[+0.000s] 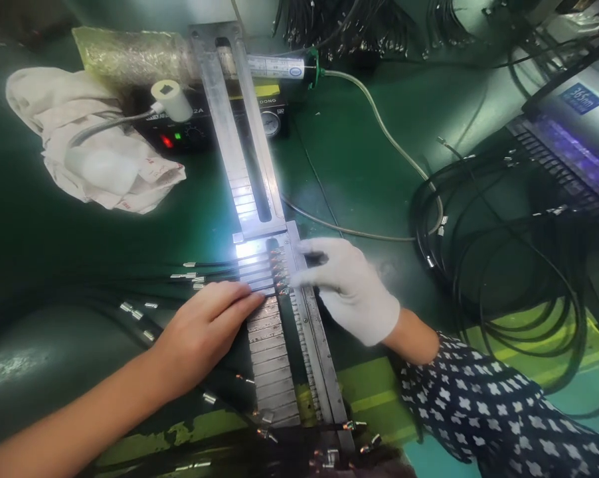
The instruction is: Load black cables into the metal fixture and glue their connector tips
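Note:
A slotted metal jig (273,372) lies lengthwise before me, with several black cables (220,271) set across its slots. Their stripped, coppery ends (281,272) point right, toward the jig's side rail. My left hand (202,328), bare, presses its closed fingertips on a black cable at the slots' left edge. My right hand (352,285) wears a white glove. Its thumb and forefinger are apart at the rail, beside the cable ends; nothing shows between them. Small metal sleeves (194,279) sit on the cables left of the jig.
A black control box (204,126) with lit lamps and a gauge stands behind, near a syringe (279,68) with a hose. A white cloth bag (95,146) lies left. Coiled cables (518,265) and a violet-lit unit (578,139) are right. More cable ends (267,435) lie in front.

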Motion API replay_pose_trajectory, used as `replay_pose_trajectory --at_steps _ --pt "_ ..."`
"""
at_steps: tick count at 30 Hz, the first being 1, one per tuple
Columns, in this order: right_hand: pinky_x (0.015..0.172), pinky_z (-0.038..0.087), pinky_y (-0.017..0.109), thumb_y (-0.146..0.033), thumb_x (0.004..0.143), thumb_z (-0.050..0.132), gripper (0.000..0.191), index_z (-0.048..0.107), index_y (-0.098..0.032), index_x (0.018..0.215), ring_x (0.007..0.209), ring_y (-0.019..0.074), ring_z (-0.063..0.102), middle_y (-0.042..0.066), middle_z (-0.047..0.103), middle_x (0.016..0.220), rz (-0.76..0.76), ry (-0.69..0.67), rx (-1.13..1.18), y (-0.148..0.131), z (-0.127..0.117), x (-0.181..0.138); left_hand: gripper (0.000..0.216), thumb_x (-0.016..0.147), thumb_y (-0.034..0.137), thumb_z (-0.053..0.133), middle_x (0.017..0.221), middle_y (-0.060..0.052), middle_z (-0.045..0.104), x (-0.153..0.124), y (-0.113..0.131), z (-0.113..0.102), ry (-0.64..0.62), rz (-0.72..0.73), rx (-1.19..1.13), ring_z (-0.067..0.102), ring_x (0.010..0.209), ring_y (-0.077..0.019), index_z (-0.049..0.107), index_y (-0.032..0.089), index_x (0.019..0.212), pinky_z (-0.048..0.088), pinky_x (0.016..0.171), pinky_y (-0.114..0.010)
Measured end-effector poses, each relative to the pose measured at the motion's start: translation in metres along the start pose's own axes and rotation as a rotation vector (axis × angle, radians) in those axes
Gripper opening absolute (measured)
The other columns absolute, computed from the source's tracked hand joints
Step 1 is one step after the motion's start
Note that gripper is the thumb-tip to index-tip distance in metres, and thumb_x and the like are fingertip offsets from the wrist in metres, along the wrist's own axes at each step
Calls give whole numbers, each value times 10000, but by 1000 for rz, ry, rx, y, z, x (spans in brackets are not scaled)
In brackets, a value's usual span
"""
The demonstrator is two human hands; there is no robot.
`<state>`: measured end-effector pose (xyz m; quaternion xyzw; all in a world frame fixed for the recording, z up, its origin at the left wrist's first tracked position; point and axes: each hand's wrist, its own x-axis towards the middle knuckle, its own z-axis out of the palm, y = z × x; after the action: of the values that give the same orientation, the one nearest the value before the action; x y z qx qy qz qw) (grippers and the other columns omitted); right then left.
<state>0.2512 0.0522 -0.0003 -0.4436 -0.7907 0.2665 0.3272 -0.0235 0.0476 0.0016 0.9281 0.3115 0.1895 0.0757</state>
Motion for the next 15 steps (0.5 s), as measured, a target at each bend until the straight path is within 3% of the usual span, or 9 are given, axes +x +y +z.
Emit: replay_pose_trajectory --at_steps 3,5,11,15 --pt "966 542 455 -29 782 597 347 806 -262 932 1170 297 635 64 678 1289 -89 -108 -95 -1 -2 1 390 960 117 514 1155 -100 661 -11 4 0 -19 -104 16 620 1036 -255 637 268 1299 519 901 -415" --pt "944 546 426 -42 781 608 337 802 -272 935 1143 283 639 53 686 1269 -110 -127 -157 0 -2 2 450 967 118 495 1140 -89 644 -17 7 2 -41 -131 26 611 1007 -232 589 302 1366 527 863 -382" --pt "817 556 407 -90 816 617 280 796 -270 934 1040 288 661 73 716 1189 -189 -121 -299 -1 1 2 428 984 102 450 1132 -78 576 -16 12 4 -28 -122 22 600 989 -172 568 240 1371 520 826 -261" --pt "861 554 427 -88 842 612 270 797 -260 938 1077 288 659 86 716 1213 -206 -77 -288 0 2 -2 387 998 109 445 1153 -56 613 -13 14 -20 -107 -152 -139 627 995 -132 532 227 1357 515 850 -220"
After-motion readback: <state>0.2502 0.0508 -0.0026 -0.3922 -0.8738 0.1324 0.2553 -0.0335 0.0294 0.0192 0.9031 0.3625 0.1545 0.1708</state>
